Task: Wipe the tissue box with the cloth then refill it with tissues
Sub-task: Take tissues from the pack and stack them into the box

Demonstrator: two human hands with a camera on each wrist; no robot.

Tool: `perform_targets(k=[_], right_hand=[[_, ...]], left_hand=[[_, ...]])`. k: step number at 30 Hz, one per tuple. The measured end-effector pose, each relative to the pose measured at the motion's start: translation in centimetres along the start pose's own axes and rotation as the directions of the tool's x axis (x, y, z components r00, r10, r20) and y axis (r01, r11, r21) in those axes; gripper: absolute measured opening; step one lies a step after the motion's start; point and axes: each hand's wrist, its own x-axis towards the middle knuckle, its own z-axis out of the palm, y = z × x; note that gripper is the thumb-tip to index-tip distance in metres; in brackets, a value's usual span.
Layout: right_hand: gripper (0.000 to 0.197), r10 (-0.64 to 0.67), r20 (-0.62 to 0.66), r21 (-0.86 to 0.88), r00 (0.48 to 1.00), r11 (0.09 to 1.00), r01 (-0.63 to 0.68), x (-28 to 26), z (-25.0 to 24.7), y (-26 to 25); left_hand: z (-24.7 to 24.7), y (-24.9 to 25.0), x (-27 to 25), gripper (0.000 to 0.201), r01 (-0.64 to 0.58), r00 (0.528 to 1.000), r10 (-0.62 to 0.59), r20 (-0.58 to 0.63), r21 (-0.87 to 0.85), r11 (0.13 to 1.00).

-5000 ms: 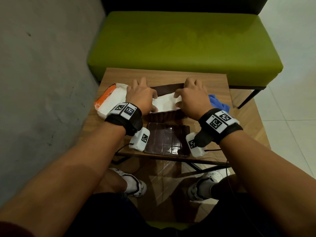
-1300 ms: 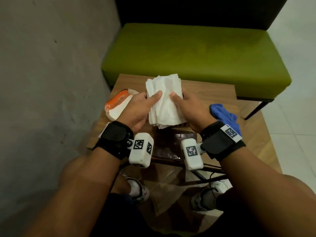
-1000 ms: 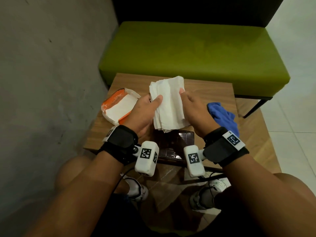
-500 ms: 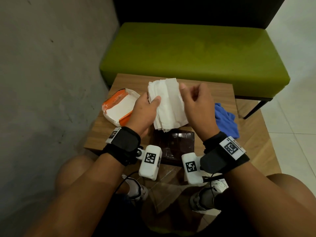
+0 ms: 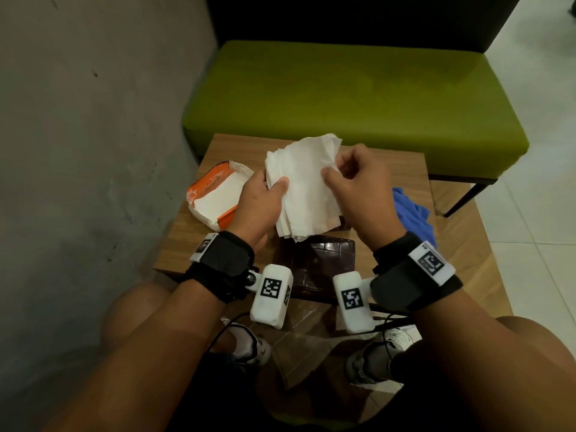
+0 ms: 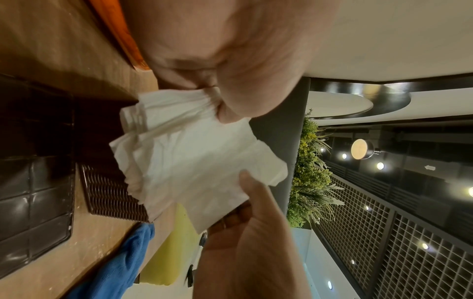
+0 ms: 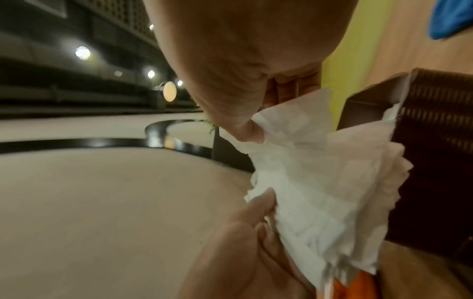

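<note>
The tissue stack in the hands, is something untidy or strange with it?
Yes. The tissue stack is not squared up: its sheets fan out in steps at the lower edge, and the top corner is crumpled where the right hand pinches it. The left hand grips the other side. No tear shows.

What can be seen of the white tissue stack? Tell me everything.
The white stack of paper tissues is thin, soft, many-layered, its edges fanned and uneven. It is held upright above the wooden table, over the dark brown woven tissue box. The left hand grips its left edge; the right hand pinches the top sheet's right edge.
</note>
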Motion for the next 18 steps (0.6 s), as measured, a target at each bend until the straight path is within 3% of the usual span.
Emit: perform_targets(k=[5,7,9,11,13,15,18], right_hand=[[0.021,-0.248,0.089,-0.195,0.965,0.945,0.261,-1.4,1.4,-0.7],[0.031,-0.267,0.153,-0.265,0.952,0.916,0.300,-2.1,1.5,-0.6],[0.028,-0.274,0.149,-0.270,0.950,0.913,0.306,-2.4,1.4,-0.7],[0.017,-0.246,0.102,-0.192,0.964,0.946,0.262,-2.2,1.3,-0.6],[0.006,-0.135,0.056,-0.078,0.989,0.987,0.139,-1.8,1.2,-0.5],[0.013,-0.025,0.007,-0.013,1.000,1.000,0.025,-1.2,0.9,-0.4],[0.009,0.040,0.056,-0.118,0.998,0.993,-0.033,-0.4,0.7,-0.4]], left_hand=[[0.2,-0.1,-0.2,0.031,0.008,1.000,-0.008,-0.022,0.013,1.000],[0.1,0.0,-0.3,0.032,0.015,1.000,-0.015,-0.021,0.018,1.000],[0.1,0.0,-0.4,0.031,0.019,1.000,-0.019,-0.019,0.011,1.000],[0.2,0.0,-0.3,0.030,0.023,1.000,-0.023,-0.016,-0.006,1.000],[0.2,0.0,-0.4,0.028,0.025,1.000,-0.025,-0.010,-0.008,1.000],[0.3,-0.1,-0.3,0.023,0.022,1.000,-0.022,-0.004,-0.015,1.000],[0.4,-0.1,-0.4,0.019,0.016,1.000,-0.016,0.002,-0.024,1.000]])
